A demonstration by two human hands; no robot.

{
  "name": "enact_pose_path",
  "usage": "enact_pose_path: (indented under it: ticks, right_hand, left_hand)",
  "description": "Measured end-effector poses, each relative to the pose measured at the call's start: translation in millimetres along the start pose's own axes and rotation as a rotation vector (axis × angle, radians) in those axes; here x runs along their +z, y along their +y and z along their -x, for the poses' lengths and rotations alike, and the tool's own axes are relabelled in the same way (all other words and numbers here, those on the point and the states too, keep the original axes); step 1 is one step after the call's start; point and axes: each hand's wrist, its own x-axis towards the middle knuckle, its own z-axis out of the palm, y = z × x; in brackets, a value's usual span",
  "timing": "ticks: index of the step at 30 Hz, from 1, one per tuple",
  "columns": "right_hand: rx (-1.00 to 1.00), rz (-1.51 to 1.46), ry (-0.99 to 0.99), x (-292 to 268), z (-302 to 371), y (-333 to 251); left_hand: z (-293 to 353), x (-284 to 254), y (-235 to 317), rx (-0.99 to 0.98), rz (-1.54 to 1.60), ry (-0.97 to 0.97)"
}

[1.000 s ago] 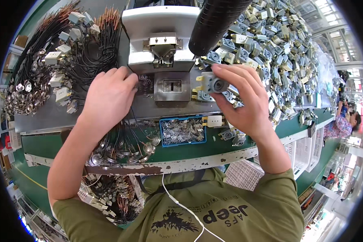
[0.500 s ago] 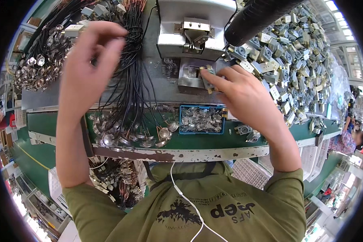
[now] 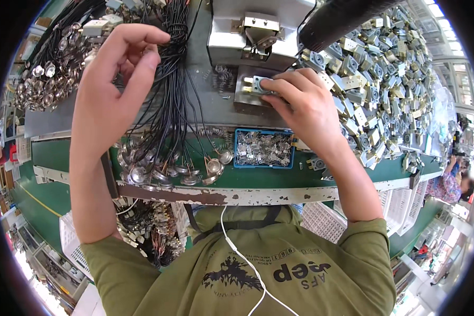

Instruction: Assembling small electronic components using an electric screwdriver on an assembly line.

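Note:
My right hand (image 3: 308, 102) pinches a small pale-grey block with brass tabs (image 3: 258, 85) between thumb and fingers. The block lies on top of a squat metal fixture (image 3: 246, 100), its brass tabs pointing left. Behind the fixture stands a silver press-like machine (image 3: 226, 47) with a metal jaw (image 3: 261, 39) at its front. My left hand (image 3: 110, 87) is raised beside a bundle of black wires (image 3: 176, 73). Its thumb and forefinger are apart, the other fingers curl inward, and nothing shows in its grasp.
Many similar grey blocks (image 3: 374, 89) are heaped at the right. A blue tray (image 3: 235, 158) of small metal clips sits near the front edge, beside round metal cups (image 3: 139, 175) on wires. Loose springs (image 3: 223, 78) lie left of the fixture. A thick black tube (image 3: 347, 23) slants overhead.
My right hand has shifted slightly left, and the block, tilted over the fixture's right side before, now lies flatter on its top. My left hand stays raised, its blur gone.

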Motion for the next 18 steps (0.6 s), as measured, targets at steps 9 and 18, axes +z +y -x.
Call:
enact_pose_path:
  ticks: [9, 18]
  right_hand:
    - [-0.038, -0.157, -0.065, -5, 16, -34]
    - [-0.132, -0.744, -0.220, -22, 17, -71]
  left_hand:
    - [9, 1, -6, -0.098, -0.030, -0.059]
    - [2, -8, -1, -0.180, -0.035, -0.185]
